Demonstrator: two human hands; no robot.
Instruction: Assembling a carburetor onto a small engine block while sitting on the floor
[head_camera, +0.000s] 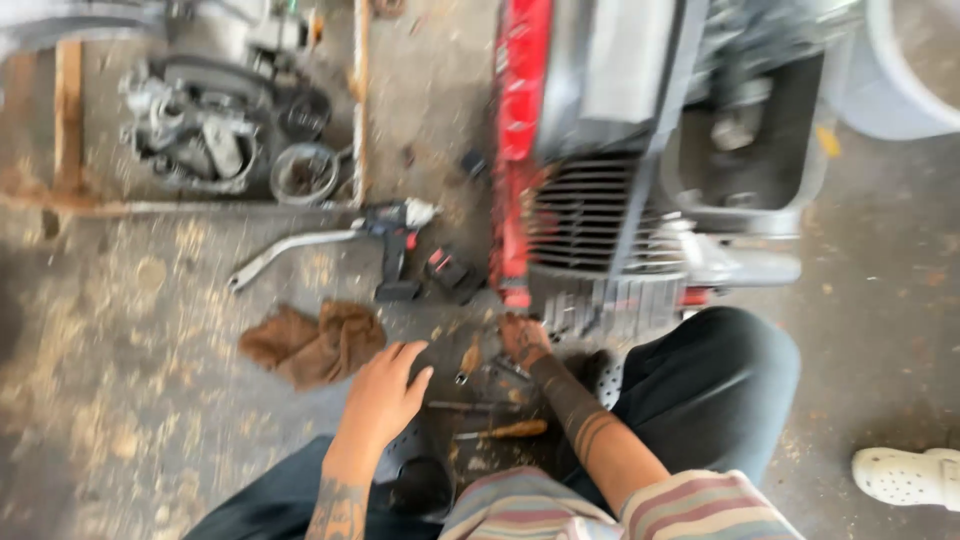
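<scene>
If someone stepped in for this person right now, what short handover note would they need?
Left hand: open, fingers spread, hovering over the floor just right of the brown rag; it holds nothing.
Right hand: low at the bottom edge of the finned engine beside the red frame; too blurred to tell whether it grips anything.
Tools: wooden-handled screwdriver and other small hand tools lie on the floor between the hands; cordless drill and a long metal bar lie farther out.
Done: tools are laid out within reach.
Left: the picture does not show how far the engine work has got.
</scene>
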